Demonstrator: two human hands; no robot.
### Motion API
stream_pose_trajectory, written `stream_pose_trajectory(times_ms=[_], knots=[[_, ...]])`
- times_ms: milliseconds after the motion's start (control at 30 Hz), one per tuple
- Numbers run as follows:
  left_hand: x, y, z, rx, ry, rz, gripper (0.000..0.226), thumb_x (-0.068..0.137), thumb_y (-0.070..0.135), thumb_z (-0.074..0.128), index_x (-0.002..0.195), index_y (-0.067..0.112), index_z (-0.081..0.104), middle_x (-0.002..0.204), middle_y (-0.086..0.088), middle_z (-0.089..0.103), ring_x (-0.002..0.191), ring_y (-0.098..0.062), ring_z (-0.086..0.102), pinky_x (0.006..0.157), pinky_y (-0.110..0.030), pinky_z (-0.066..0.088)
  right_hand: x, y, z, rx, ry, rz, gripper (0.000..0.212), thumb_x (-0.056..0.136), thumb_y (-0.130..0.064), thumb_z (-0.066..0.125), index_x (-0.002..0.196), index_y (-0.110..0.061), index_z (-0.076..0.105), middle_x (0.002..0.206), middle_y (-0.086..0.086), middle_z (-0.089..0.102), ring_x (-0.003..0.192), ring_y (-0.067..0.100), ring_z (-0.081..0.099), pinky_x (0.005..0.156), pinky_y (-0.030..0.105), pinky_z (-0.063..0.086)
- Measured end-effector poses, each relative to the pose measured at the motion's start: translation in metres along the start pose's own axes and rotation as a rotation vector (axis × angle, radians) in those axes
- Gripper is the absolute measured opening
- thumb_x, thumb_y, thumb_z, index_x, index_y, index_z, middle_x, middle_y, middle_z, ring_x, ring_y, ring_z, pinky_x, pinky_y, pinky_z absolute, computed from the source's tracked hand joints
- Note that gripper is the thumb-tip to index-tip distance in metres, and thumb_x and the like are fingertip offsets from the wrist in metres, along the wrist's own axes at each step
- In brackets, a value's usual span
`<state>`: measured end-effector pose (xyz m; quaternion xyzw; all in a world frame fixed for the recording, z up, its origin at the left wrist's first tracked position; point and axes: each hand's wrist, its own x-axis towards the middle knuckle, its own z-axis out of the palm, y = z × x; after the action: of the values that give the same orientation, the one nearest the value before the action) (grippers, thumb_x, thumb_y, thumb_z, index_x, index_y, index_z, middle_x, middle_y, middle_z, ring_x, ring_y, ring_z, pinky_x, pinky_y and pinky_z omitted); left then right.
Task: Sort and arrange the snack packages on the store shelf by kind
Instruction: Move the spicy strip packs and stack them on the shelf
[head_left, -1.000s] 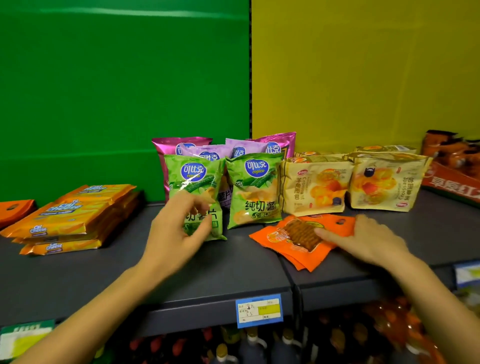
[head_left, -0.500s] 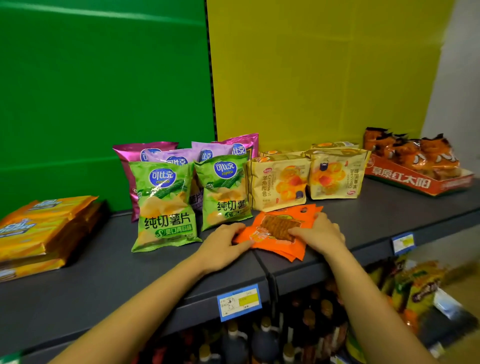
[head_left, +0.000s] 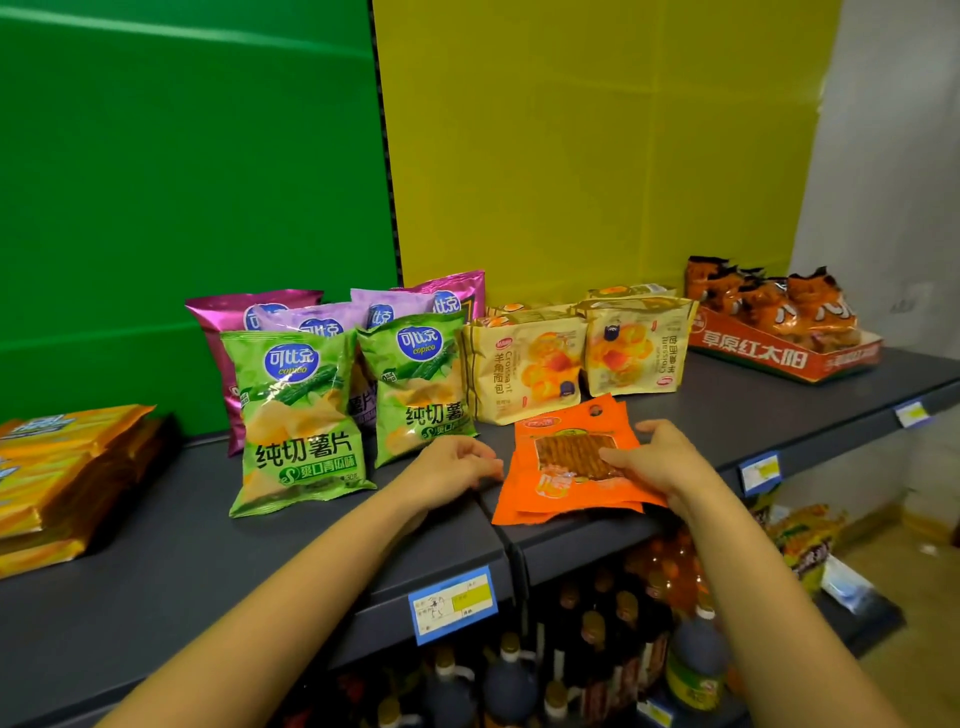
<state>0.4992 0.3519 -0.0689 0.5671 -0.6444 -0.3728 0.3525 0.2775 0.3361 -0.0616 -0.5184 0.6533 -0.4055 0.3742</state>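
Your right hand (head_left: 662, 462) grips a small stack of flat orange packets (head_left: 563, 467), thumb on top, at the front edge of the dark shelf (head_left: 182, 561). Your left hand (head_left: 452, 465) rests just beside the stack with fingers loosely curled, holding nothing. Behind stand two green chip bags (head_left: 296, 415), purple chip bags (head_left: 260, 314) and cream croissant packs (head_left: 524, 364).
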Motion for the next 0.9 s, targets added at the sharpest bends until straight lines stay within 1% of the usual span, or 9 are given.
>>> stream_pose_trajectory(times_ms=[67, 133, 200, 267, 367, 467, 567, 667, 900], knots=[[0.003, 0.012, 0.008, 0.008, -0.037, -0.025, 0.015, 0.091, 0.023, 0.053, 0.082, 0.014, 0.062, 0.08, -0.002, 0.069, 0.062, -0.008, 0.05, 0.051, -0.009, 0.039, -0.002, 0.009, -0.014, 0.18, -0.058, 0.016, 0.057, 0.08, -0.01, 0.069, 0.13, -0.005, 0.041, 0.104, 0.013, 0.061, 0.078, 0.022, 0.06, 0.069, 0.035, 0.05], [0.004, 0.025, 0.018, 0.002, -0.067, -0.072, 0.02, 0.093, 0.03, 0.049, 0.085, 0.014, 0.058, 0.077, 0.001, 0.068, 0.056, -0.009, 0.047, 0.041, -0.01, 0.035, -0.003, 0.019, -0.027, 0.301, -0.093, 0.035, 0.052, 0.081, -0.006, 0.067, 0.128, -0.004, 0.045, 0.097, 0.015, 0.062, 0.067, 0.021, 0.06, 0.061, 0.032, 0.049], [0.006, 0.035, 0.03, 0.028, -0.074, -0.098, 0.024, 0.092, 0.033, 0.048, 0.078, 0.016, 0.056, 0.072, 0.003, 0.063, 0.055, -0.011, 0.045, 0.043, -0.015, 0.032, -0.002, 0.029, -0.041, 0.364, -0.122, 0.038, 0.047, 0.081, -0.006, 0.067, 0.125, -0.004, 0.05, 0.094, 0.016, 0.066, 0.059, 0.021, 0.066, 0.055, 0.03, 0.053], [0.005, 0.043, 0.043, 0.033, -0.094, -0.096, 0.027, 0.093, 0.034, 0.048, 0.072, 0.018, 0.057, 0.068, 0.004, 0.058, 0.058, -0.012, 0.047, 0.049, -0.019, 0.036, -0.001, 0.036, -0.052, 0.432, -0.175, 0.02, 0.038, 0.083, -0.006, 0.064, 0.119, -0.004, 0.055, 0.077, 0.01, 0.072, 0.046, 0.014, 0.067, 0.043, 0.022, 0.053], [0.0, 0.054, 0.061, -0.326, -0.202, -0.14, 0.026, 0.095, 0.027, 0.044, 0.093, 0.011, 0.065, 0.073, 0.001, 0.069, 0.068, -0.014, 0.064, 0.066, -0.024, 0.054, -0.002, 0.038, -0.064, 0.546, -0.254, -0.027, 0.025, 0.086, -0.005, 0.059, 0.11, -0.008, 0.056, 0.057, 0.001, 0.072, 0.042, 0.012, 0.066, 0.039, 0.018, 0.05], [-0.016, 0.066, 0.072, -0.614, -0.205, -0.147, 0.02, 0.095, 0.011, 0.043, 0.088, 0.011, 0.061, 0.061, -0.001, 0.073, 0.049, -0.011, 0.068, 0.047, -0.029, 0.057, -0.006, 0.032, -0.063, 0.564, -0.355, -0.104, 0.023, 0.087, -0.005, 0.057, 0.11, -0.007, 0.058, 0.064, 0.002, 0.074, 0.049, 0.013, 0.069, 0.042, 0.02, 0.052], [-0.035, 0.066, 0.068, -0.655, -0.073, -0.104, 0.016, 0.092, 0.007, 0.048, 0.088, 0.012, 0.063, 0.059, -0.001, 0.072, 0.047, -0.01, 0.067, 0.046, -0.026, 0.057, -0.005, 0.024, -0.056, 0.539, -0.406, -0.164, 0.019, 0.087, -0.007, 0.057, 0.105, -0.009, 0.058, 0.081, 0.007, 0.074, 0.057, 0.014, 0.071, 0.047, 0.023, 0.055], [-0.062, 0.056, 0.049, -0.635, 0.132, -0.053, 0.02, 0.094, 0.005, 0.044, 0.088, 0.014, 0.061, 0.058, 0.003, 0.072, 0.048, -0.006, 0.066, 0.05, -0.019, 0.056, -0.004, 0.012, -0.043, 0.506, -0.42, -0.239, 0.03, 0.086, -0.012, 0.06, 0.115, -0.01, 0.053, 0.102, 0.013, 0.069, 0.07, 0.019, 0.071, 0.059, 0.029, 0.056], [-0.214, 0.011, -0.027, -0.597, 0.753, -0.099, 0.019, 0.092, 0.006, 0.046, 0.101, 0.001, 0.063, 0.065, -0.004, 0.073, 0.05, -0.012, 0.068, 0.05, -0.02, 0.055, -0.031, -0.014, 0.033, 0.508, -0.674, -0.325, 0.034, 0.087, -0.008, 0.058, 0.12, -0.011, 0.05, 0.099, 0.01, 0.067, 0.058, 0.006, 0.07, 0.046, 0.019, 0.053]])
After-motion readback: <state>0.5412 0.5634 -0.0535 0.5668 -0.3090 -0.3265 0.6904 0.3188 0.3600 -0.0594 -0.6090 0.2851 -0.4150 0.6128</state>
